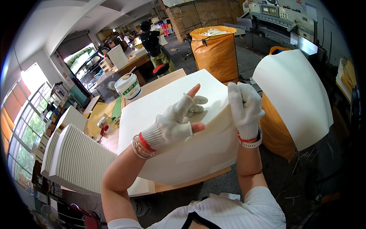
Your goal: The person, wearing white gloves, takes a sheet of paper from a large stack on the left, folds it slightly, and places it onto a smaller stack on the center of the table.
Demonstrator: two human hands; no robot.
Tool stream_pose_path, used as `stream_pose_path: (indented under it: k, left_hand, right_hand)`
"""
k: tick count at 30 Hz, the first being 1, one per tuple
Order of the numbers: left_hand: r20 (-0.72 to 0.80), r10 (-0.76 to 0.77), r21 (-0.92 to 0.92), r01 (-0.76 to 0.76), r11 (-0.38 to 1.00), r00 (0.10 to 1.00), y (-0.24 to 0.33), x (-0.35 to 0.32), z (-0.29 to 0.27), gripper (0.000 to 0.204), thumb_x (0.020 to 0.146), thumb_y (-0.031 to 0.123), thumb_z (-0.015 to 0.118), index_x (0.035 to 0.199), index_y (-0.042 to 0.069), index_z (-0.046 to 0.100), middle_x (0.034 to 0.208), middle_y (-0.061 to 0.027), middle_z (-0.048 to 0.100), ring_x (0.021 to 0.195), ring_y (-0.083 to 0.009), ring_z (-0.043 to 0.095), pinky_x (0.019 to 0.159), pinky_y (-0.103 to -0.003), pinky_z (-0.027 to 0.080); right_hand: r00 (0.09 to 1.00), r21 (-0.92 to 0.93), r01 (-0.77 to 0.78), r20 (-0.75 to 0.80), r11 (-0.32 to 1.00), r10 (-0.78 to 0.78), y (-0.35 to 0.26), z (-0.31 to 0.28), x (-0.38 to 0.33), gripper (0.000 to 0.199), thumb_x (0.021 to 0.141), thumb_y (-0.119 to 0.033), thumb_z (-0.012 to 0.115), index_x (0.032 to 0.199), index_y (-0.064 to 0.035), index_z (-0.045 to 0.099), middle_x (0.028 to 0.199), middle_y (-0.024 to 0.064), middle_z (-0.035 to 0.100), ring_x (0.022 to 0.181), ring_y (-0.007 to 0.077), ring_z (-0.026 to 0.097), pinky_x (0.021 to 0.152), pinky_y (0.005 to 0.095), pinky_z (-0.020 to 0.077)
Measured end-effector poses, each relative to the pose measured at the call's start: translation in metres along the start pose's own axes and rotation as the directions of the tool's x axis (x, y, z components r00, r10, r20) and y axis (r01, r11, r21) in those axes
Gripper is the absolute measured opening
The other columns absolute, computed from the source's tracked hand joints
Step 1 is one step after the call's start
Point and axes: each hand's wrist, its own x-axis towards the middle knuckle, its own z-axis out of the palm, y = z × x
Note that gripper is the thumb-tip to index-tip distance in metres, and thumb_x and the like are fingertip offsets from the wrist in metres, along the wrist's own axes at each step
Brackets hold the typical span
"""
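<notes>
A large white paper sheet [152, 105] lies before me, its near part curving up and over along a bent edge. My right hand [246, 107], in a white knitted glove, is closed on the right end of that bent edge. My left hand [171, 120] wears a similar glove with bare fingertips at the thumb and one finger. It hovers at or rests on the curved edge, fingers apart; whether it touches the paper I cannot tell. How many sheets are under the right fingers is hidden.
A thick stack of white sheets [82, 164] stands at the left. Behind the paper is a white bucket [128, 87] with a brush. Orange bags [217, 49] stand beyond, and another curved white sheet [295, 95] leans at the right. A person [151, 44] works farther back.
</notes>
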Motion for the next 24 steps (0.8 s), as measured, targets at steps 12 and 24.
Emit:
stream_pose_path:
  k: [12, 24]
  left_hand:
    - [-0.059, 0.301, 0.430, -0.247, 0.868, 0.952, -0.006, -0.004, 0.000, 0.079, 0.085, 0.003, 0.071, 0.155, 0.012, 0.034, 0.124, -0.0089, 0.063, 0.108, -0.0221, 0.063, 0.098, -0.031, 0.046]
    - [0.012, 0.281, 0.409, -0.261, 0.874, 0.960, 0.008, 0.000, 0.003, 0.037, 0.081, 0.008, 0.080, 0.113, 0.006, 0.064, 0.121, -0.0115, 0.062, 0.110, -0.0272, 0.060, 0.095, -0.035, 0.046]
  right_hand:
    - [0.988, -0.050, 0.149, -0.036, 0.988, -0.151, 0.005, 0.003, -0.003, 0.009, 0.088, 0.002, 0.062, 0.097, 0.0039, 0.063, 0.065, 0.0096, 0.042, 0.056, 0.0268, 0.044, 0.054, 0.0380, 0.0379]
    - [0.983, -0.050, 0.174, -0.048, 0.983, -0.176, 0.008, 0.003, -0.003, 0.007, 0.088, 0.001, 0.062, 0.095, 0.0046, 0.063, 0.067, 0.0101, 0.043, 0.057, 0.0266, 0.044, 0.054, 0.0381, 0.0382]
